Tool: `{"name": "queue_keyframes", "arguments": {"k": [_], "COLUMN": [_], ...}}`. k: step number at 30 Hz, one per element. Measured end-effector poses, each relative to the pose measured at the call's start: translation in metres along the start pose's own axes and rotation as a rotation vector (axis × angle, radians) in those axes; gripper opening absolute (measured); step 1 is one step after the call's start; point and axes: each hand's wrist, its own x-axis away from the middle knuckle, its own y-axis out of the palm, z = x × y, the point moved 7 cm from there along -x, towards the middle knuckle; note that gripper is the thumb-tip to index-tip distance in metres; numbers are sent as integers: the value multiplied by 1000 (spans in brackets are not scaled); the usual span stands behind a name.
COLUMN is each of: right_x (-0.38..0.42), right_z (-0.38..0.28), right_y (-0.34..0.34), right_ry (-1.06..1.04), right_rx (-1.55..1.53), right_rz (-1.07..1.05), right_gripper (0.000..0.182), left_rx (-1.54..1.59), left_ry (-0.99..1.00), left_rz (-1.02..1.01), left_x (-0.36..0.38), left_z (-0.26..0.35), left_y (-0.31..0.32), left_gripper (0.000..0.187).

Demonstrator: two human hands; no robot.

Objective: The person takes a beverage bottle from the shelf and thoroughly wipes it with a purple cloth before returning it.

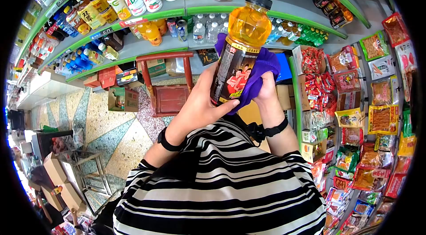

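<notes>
A bottle of yellow drink (235,64) with a black cap and a dark label is held upright, slightly tilted, in front of my chest. My left hand (202,95) is wrapped round its lower part, thumb across the front of the label. Behind and to the right of the bottle hangs a purple cloth (267,64). My right hand (265,88) grips this cloth, which lies against the bottle's side. Some fingers of both hands are hidden behind the bottle and the cloth.
Green-edged shelves (168,13) of drinks curve ahead. A red wooden chair (171,97) stands below them. Packaged snacks (384,119) fill the racks on the right. At left, a metal-framed stand (95,164) and cardboard boxes (57,175) stand on the patterned floor.
</notes>
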Motion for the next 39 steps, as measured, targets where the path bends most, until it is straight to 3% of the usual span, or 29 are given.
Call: {"name": "queue_keyframes", "arguments": {"k": [7, 11, 14, 18, 22, 24, 26, 29, 31, 34, 37, 39], "right_x": [6, 5, 13, 11, 16, 21, 17, 12, 19, 25, 32, 34], "right_z": [-16, -28, -28, -25, -16, -10, -29, -39, -49, -53, -58, -57], "right_y": [20, 36, 51, 44, 31, 36, 48, 51, 52, 64, 72, 72], "right_ry": [-117, -273, -121, -184, -97, 104, -125, -264, -408, -295, -461, -421], "right_rx": [64, 288, 190, 205, 167, 87, 217, 307, 512, 695, 875, 826], "right_rz": [-82, -84, -146, -238, -115, -232, -173, -120, -102, -113, -178, -180], "right_gripper": [48, 59, 69, 68, 59, 57, 55, 73, 83, 93, 97, 100], "left_rx": [55, 146, 192, 107, -59, -142, -142, -193, -45, 90, 195, 217], "left_ry": [-11, -31, -32, 14, 104, 142, 167, 154, 116, 66, 17, 4], "left_rz": [40, 30, 40, 85, 149, 163, 158, 136, 103, 77, 72, 67], "left_x": [4, 5, 5, 7, 8, 9, 7, 6, 3, 2, 5, 6], "left_z": [-2, -7, -10, -4, 9, 15, 15, 17, 1, -21, -27, -30], "left_y": [0, 0, -1, 0, -1, -2, -2, -3, -1, 1, 2, 4], "left_gripper": [86, 86, 87, 88, 89, 89, 88, 85, 83, 81, 79, 79]}}
